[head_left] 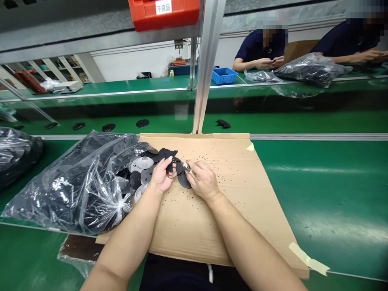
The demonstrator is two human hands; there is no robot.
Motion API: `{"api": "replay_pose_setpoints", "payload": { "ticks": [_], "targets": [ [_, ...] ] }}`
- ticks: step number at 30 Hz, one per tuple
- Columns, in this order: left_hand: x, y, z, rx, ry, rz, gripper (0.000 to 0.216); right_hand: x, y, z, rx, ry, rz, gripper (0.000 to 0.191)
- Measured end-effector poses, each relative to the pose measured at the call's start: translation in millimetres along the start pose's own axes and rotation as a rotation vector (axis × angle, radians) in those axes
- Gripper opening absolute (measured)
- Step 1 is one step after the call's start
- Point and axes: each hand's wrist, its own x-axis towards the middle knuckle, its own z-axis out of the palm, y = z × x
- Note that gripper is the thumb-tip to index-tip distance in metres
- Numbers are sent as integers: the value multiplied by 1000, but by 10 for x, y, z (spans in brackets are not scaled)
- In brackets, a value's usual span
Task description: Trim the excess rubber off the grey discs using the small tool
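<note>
your left hand pinches a black disc over the disc pile spilling from the plastic bag. your right hand is closed on a small tool just beside it. the cardboard sheet lies bare rightward to its taped edge.

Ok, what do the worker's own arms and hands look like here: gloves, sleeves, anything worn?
Both forearms are bare up to the bottom frame edge, with no sleeves in view. The left hand and right hand wear no gloves, and no watch or wristband shows. Whether any ring is worn is too small to tell.
</note>
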Motion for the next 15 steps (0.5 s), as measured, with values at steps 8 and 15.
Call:
{"api": "replay_pose_setpoints", "payload": {
  "ticks": [8,15],
  "targets": [
    [2,-27,30,-16,12,-7,27,-16,-2,23,49,-93,110,30],
    [20,-21,1,107,24,109,38,-14,-22,13,262,58,289,30]
  ]
}}
